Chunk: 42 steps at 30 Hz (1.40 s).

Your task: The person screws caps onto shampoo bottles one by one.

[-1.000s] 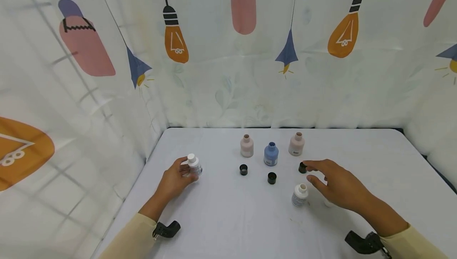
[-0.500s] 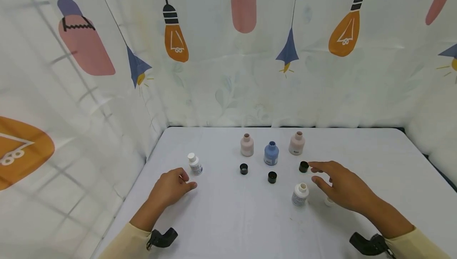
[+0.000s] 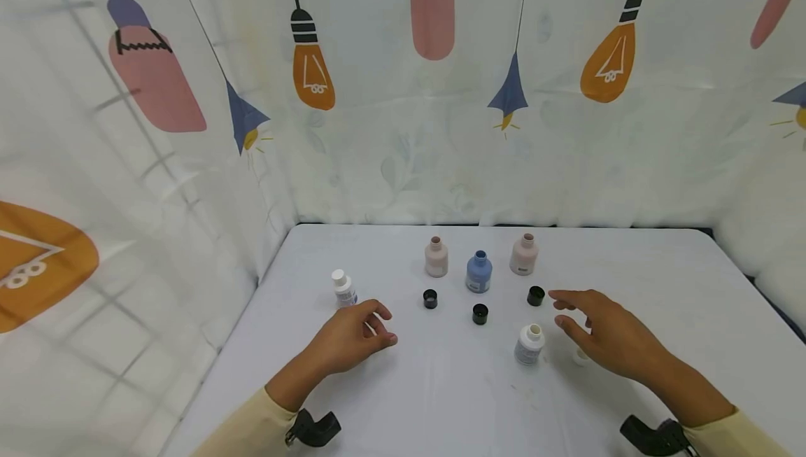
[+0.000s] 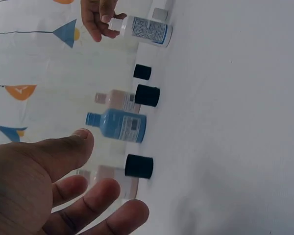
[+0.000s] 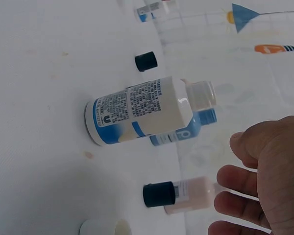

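Note:
My left hand [image 3: 355, 336] hovers over the table, fingers relaxed and holding nothing, right of and in front of a white bottle [image 3: 343, 287] with its white cap on. My right hand [image 3: 607, 329] is also free, fingers loosely bent. Its fingertips are near a black cap [image 3: 536, 295], and an uncapped white bottle [image 3: 529, 344] stands left of its thumb. In the right wrist view, that labelled white bottle [image 5: 137, 111] shows an open neck. A white cap [image 3: 580, 357] lies partly hidden beneath the right hand.
Along the back stand a pink bottle [image 3: 436, 257], a blue bottle [image 3: 479, 273] and another pink bottle [image 3: 524, 255], all uncapped. Two more black caps, one on the left [image 3: 430, 299] and one in the middle [image 3: 480, 313], lie before them. A patterned curtain [image 3: 403, 128] hangs behind the table.
My left hand let go of the capped white bottle, leaving it standing, then drew back and moved right. My right hand shifted slightly right, away from the black cap.

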### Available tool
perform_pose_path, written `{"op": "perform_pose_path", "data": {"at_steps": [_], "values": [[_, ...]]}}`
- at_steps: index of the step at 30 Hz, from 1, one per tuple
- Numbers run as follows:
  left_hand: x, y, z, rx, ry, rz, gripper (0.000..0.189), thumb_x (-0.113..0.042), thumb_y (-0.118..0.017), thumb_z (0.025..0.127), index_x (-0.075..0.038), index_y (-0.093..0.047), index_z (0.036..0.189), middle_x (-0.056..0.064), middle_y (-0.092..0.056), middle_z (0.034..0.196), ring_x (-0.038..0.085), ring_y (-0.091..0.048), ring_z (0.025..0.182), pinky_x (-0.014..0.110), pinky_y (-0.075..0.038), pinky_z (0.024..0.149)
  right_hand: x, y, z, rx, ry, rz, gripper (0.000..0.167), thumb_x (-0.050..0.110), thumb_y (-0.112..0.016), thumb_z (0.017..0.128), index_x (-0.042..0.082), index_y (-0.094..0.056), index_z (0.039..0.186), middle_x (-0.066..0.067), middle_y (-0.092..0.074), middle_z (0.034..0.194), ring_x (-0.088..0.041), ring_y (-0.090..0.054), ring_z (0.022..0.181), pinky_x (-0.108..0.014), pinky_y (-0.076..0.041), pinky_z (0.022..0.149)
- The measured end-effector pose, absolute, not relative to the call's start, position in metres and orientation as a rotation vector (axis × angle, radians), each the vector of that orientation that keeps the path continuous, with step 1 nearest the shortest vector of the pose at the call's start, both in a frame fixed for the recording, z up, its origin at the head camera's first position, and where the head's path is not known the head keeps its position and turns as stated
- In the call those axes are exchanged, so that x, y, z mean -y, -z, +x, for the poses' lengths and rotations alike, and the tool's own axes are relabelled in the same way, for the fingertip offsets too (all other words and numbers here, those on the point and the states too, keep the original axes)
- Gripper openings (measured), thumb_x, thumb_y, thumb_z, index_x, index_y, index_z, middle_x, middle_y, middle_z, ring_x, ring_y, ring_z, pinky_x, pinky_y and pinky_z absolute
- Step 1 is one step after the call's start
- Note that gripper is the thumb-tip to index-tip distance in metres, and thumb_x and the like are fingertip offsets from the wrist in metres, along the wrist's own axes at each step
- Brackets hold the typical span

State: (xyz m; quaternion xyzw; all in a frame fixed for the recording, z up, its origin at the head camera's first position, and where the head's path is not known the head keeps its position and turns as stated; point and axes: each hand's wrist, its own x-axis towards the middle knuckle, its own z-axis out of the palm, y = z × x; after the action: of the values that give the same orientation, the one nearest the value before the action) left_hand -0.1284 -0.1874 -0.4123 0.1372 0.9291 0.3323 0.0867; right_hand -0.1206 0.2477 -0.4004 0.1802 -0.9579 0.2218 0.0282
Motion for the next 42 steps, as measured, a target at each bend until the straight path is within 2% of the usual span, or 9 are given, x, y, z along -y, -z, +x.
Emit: {"op": "perform_pose_path", "data": {"at_steps": [7,12,20,42], "values": [[0.165,0.415,-0.129,-2.668,-1.069,0.611,0.045,-0.04,-0.077,0.093,-0.015,-0.064,0.128,-0.004,-0.072,0.111,0.009,-0.067,0.099,0.032,-0.055,0.081,-0.25,0.405,-0.121,2.941,-0.691,0.571,0.046,0.024,-0.073,0.098,0.013,-0.06,0.141,-0.001,-0.07,0.121,-0.019,-0.062,0.089,-0.034,-0.052,0.069],[0.148,0.419,-0.13,-2.586,-1.13,0.712,0.049,-0.037,-0.079,0.092,-0.015,-0.062,0.132,0.0,-0.069,0.123,0.012,-0.066,0.11,0.031,-0.054,0.088,-0.254,0.406,-0.12,2.932,-0.675,0.584,0.046,0.022,-0.074,0.097,0.011,-0.061,0.14,-0.002,-0.07,0.121,-0.022,-0.064,0.093,-0.036,-0.054,0.071],[0.126,0.429,-0.131,-2.516,-1.173,0.764,0.054,-0.036,-0.081,0.091,-0.015,-0.061,0.136,-0.001,-0.067,0.129,0.009,-0.063,0.114,0.028,-0.053,0.09,-0.259,0.41,-0.116,2.926,-0.683,0.589,0.046,0.024,-0.075,0.096,0.012,-0.062,0.138,-0.002,-0.068,0.124,-0.02,-0.065,0.092,-0.036,-0.054,0.071],[0.09,0.445,-0.131,-2.432,-1.176,0.858,0.052,-0.033,-0.081,0.091,-0.016,-0.061,0.136,-0.007,-0.066,0.13,0.006,-0.063,0.115,0.023,-0.052,0.087,-0.268,0.419,-0.109,2.977,-0.67,0.543,0.051,0.029,-0.08,0.091,0.014,-0.063,0.137,-0.002,-0.067,0.125,-0.019,-0.065,0.092,-0.036,-0.054,0.07]]}}
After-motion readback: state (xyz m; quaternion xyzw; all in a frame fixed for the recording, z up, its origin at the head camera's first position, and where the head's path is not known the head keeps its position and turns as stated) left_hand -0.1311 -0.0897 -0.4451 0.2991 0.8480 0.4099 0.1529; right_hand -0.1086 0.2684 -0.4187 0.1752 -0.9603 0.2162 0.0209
